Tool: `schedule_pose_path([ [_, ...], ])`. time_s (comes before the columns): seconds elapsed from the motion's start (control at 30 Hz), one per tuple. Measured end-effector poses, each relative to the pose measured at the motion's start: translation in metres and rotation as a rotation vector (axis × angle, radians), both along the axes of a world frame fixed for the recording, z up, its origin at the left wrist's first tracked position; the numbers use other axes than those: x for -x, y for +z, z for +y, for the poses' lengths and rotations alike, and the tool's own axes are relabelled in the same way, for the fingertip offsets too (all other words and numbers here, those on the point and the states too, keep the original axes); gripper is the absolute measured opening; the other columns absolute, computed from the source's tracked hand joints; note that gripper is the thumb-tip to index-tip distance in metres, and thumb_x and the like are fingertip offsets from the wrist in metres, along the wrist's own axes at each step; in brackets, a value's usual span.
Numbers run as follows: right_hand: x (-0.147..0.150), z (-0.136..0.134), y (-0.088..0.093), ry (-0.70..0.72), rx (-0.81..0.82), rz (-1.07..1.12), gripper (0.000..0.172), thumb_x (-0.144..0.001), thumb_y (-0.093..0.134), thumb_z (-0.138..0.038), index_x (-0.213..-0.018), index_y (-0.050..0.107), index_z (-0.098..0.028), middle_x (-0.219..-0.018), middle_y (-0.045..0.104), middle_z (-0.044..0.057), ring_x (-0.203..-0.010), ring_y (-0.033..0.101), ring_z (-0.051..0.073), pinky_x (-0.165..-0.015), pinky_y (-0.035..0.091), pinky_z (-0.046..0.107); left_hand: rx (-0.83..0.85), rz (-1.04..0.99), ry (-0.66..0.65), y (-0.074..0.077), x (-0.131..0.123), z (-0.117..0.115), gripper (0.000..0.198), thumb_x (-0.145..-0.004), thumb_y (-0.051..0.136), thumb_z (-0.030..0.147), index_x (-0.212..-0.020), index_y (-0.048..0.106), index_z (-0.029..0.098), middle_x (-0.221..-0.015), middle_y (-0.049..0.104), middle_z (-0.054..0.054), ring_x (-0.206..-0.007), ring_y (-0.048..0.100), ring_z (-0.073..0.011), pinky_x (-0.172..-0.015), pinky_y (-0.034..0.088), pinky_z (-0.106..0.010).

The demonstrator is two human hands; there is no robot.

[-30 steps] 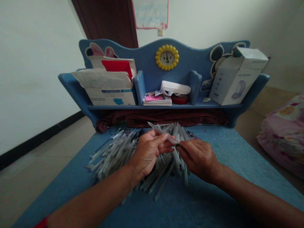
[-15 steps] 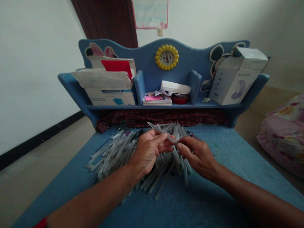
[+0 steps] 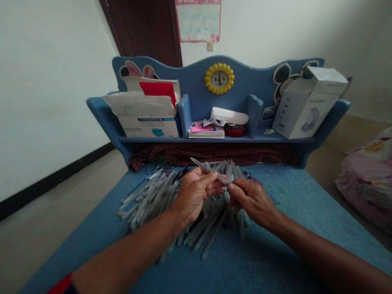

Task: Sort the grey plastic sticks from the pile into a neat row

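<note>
Above the middle of the blue tabletop [image 3: 294, 192], both hands meet on one slender tube [image 3: 203, 166]; the left hand [image 3: 192, 195] holds it raised and tilted, its far end pointing up and away to the left, its near end coming down toward the right hand [image 3: 251, 200]; the left fingers [image 3: 212, 176] are pinching the tube along its lower half, thumb on top; the right fingers [image 3: 234, 188] are pressed together at the tube's near tip, and I cannot tell whether they hold some small piece there.

I judge the step in hand to be work on that tip, one tube taken apart from the pile of tubes [image 3: 153, 194] that lies fanned under and to the left of the hands; any next move calls for a steady left grip and fine, straight alignment at the tip, since the tube is thin and light.

At the back of the tabletop a checked cloth [image 3: 211, 152] lies bunched below a blue shelf [image 3: 214, 139]; on the shelf stand a box of masks [image 3: 147, 124], a stack of papers [image 3: 205, 130] and a white carton [image 3: 301, 112], with a yellow clock [image 3: 219, 78] on the backboard; behind are a dark door [image 3: 147, 28], a pale wall, a tiled floor [image 3: 61, 196], and a flowered bundle [image 3: 367, 175] at the right.
</note>
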State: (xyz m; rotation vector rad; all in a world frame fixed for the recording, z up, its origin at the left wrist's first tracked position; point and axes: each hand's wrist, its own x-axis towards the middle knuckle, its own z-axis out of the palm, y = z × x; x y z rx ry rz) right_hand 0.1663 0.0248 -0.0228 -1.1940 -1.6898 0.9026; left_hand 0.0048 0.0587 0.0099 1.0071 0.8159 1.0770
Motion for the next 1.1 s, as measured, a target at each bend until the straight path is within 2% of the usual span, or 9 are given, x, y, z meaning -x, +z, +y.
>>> schedule_pose_path([
  [0.13,0.001,0.004,-0.005,-0.115,-0.054,-0.014,0.026,-0.082,0.057,-0.044,-0.088,0.056,-0.018,-0.058,0.055,-0.003,-0.051,0.051,0.010,-0.049,0.040,0.022,-0.036,0.003,0.002,-0.001,0.001,0.002,0.015,-0.080,0.062,0.018,-0.091,0.053,0.011,-0.087,0.070,-0.013,-0.077,0.069,-0.0218,-0.062,0.056,-0.028],
  [0.23,0.002,0.003,-0.004,-0.093,-0.073,-0.012,0.026,-0.086,0.050,-0.042,-0.081,0.057,-0.018,-0.060,0.057,-0.001,-0.052,0.052,0.010,-0.051,0.042,0.022,-0.049,0.006,0.012,-0.002,0.002,0.003,0.016,-0.079,0.063,0.017,-0.091,0.053,0.011,-0.087,0.070,-0.013,-0.076,0.069,-0.0214,-0.061,0.056,-0.027],
  [0.37,0.007,0.001,0.003,0.012,0.116,0.097,0.039,-0.089,0.040,-0.048,-0.070,0.054,-0.017,-0.058,0.059,0.002,-0.048,0.054,0.011,-0.048,0.044,0.023,-0.053,0.007,0.010,-0.002,0.002,0.003,0.015,-0.078,0.063,0.015,-0.089,0.053,0.012,-0.084,0.070,-0.013,-0.072,0.069,-0.0207,-0.059,0.056,-0.027],
  [0.5,0.011,-0.003,0.007,0.001,0.268,0.183,0.037,-0.084,0.047,-0.053,-0.083,0.053,-0.016,-0.053,0.060,-0.001,-0.041,0.054,0.011,-0.042,0.043,0.022,-0.049,0.000,0.016,-0.001,0.001,0.001,0.014,-0.078,0.063,0.015,-0.088,0.053,0.012,-0.082,0.070,-0.012,-0.070,0.069,-0.0203,-0.058,0.055,-0.026],
  [0.6,0.014,-0.004,0.007,-0.054,0.230,0.209,0.034,-0.079,0.057,-0.051,-0.087,0.051,-0.018,-0.054,0.060,-0.003,-0.043,0.055,0.011,-0.043,0.044,0.021,-0.062,-0.006,0.013,0.000,0.002,0.000,0.015,-0.077,0.064,0.016,-0.087,0.053,0.012,-0.082,0.070,-0.012,-0.070,0.069,-0.0205,-0.058,0.056,-0.027],
  [0.7,0.017,-0.001,0.006,-0.040,0.193,0.230,0.035,-0.082,0.051,-0.051,-0.078,0.053,-0.017,-0.054,0.060,-0.001,-0.043,0.054,0.009,-0.043,0.043,0.020,-0.068,0.001,0.021,0.002,0.003,0.001,0.016,-0.076,0.065,0.016,-0.086,0.054,0.011,-0.081,0.070,-0.012,-0.067,0.069,-0.0193,-0.058,0.056,-0.027],
  [0.87,0.022,0.005,0.006,0.013,0.284,0.325,0.042,-0.084,0.044,-0.057,-0.075,0.053,-0.017,-0.051,0.060,0.000,-0.036,0.051,0.010,-0.037,0.039,0.020,-0.084,0.013,0.040,0.004,0.008,0.005,0.018,-0.076,0.067,0.018,-0.086,0.055,0.011,-0.081,0.070,-0.012,-0.067,0.068,-0.0180,-0.058,0.056,-0.026],
  [1.0,0.024,0.007,0.006,-0.018,0.245,0.342,0.036,-0.077,0.058,-0.053,-0.082,0.051,-0.018,-0.051,0.060,-0.003,-0.038,0.052,0.010,-0.038,0.041,0.020,-0.095,0.031,0.062,0.005,0.011,0.006,0.019,-0.076,0.068,0.020,-0.087,0.055,0.011,-0.081,0.071,-0.012,-0.069,0.069,-0.0198,-0.059,0.056,-0.027],
  [1.1,0.025,0.008,0.009,-0.028,0.223,0.349,0.034,-0.075,0.060,-0.051,-0.076,0.050,-0.019,-0.050,0.059,-0.003,-0.037,0.051,0.009,-0.038,0.040,0.020,-0.111,0.039,0.069,0.006,0.013,0.008,0.019,-0.075,0.068,0.021,-0.086,0.055,0.012,-0.084,0.071,-0.013,-0.071,0.069,-0.0204,-0.060,0.056,-0.028],
])
